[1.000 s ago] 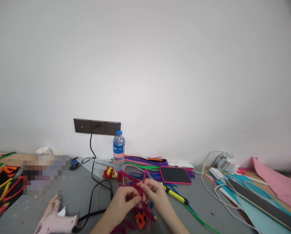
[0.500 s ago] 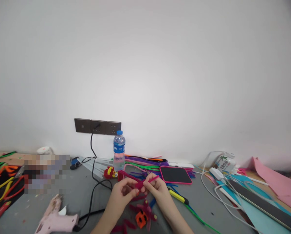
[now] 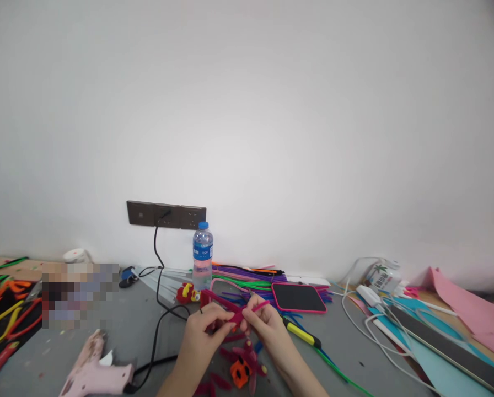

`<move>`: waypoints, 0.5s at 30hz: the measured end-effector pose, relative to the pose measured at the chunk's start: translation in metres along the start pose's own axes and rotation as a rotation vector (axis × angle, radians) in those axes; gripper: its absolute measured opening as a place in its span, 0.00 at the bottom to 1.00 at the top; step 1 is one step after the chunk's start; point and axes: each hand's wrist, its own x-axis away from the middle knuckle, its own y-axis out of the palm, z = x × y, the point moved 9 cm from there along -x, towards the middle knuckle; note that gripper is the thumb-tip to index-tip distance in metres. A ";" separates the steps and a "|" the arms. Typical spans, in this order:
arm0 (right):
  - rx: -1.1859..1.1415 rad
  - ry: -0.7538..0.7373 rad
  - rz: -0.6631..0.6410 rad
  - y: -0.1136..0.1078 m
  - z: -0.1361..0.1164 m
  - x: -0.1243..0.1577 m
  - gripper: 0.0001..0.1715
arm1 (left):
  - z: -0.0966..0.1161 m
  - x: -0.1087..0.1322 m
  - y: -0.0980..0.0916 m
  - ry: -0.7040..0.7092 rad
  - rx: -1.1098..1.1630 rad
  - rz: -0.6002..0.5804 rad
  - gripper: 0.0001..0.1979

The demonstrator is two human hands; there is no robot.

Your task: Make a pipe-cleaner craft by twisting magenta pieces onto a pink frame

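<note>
Between my two hands is a magenta fuzzy pipe cleaner point(image 3: 237, 316), bent or folded where the fingers meet, with one end sticking out to the right. My left hand point(image 3: 209, 330) pinches its left part between thumb and fingers. Pinching the right part, my right hand point(image 3: 264, 325) is close against the left. Below the hands lies an orange fuzzy piece with black spots point(image 3: 240, 373), among magenta pipe-cleaner shapes point(image 3: 219, 380). A red and yellow fuzzy figure point(image 3: 186, 293) sits behind my left hand.
A pink glue gun point(image 3: 98, 375) lies front left, its black cable running to the wall socket point(image 3: 166, 215). Behind stand a water bottle point(image 3: 203, 253) and bundled pipe cleaners point(image 3: 247, 278). A phone point(image 3: 299, 298), a yellow-black cutter point(image 3: 302, 333) and white cables point(image 3: 371, 325) lie to the right.
My left hand has shifted slightly left and its fingers have turned over a little on the pipe cleaner. The right hand has barely moved.
</note>
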 end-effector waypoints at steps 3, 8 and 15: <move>0.020 -0.010 -0.007 0.001 -0.003 0.001 0.21 | 0.005 0.001 0.000 0.064 -0.022 0.002 0.03; 0.043 -0.027 0.007 0.001 -0.007 0.001 0.21 | 0.010 0.001 0.000 0.064 -0.034 -0.002 0.02; 0.035 -0.011 -0.004 0.000 -0.003 0.001 0.21 | 0.008 0.002 0.001 0.094 -0.034 0.015 0.04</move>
